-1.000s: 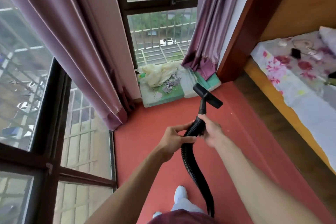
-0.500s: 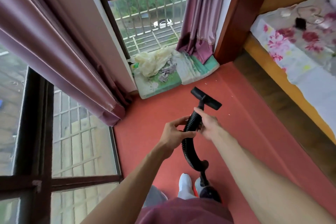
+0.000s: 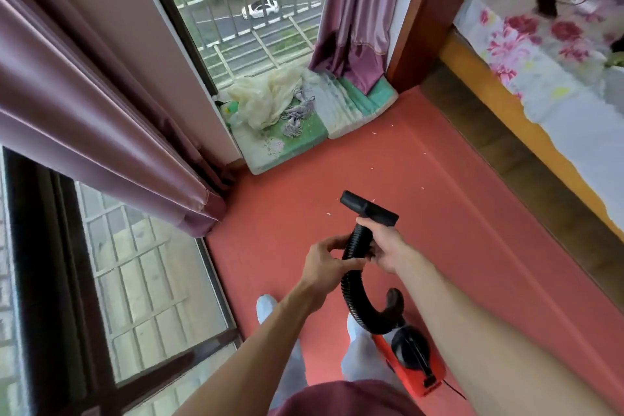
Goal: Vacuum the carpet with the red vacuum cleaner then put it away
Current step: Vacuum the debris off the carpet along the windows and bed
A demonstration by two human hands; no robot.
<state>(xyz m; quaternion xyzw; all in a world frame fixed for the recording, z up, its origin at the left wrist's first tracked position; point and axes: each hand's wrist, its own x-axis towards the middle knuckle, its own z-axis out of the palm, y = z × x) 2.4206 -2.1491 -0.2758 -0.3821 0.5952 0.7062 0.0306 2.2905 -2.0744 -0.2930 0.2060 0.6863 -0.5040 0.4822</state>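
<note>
Person seen from above in a maroon top, pale trousers and white footwear.
A dark maroon top fills the bottom centre of the frame. Just above it are blurred light grey-blue trousers, ending in a white sock or shoe; which one cannot be told. The left forearm and right forearm are uncovered up to the bare left hand and right hand.

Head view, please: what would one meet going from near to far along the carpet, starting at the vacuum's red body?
Red body → black hose → nozzle → green mat → barred window.
</note>
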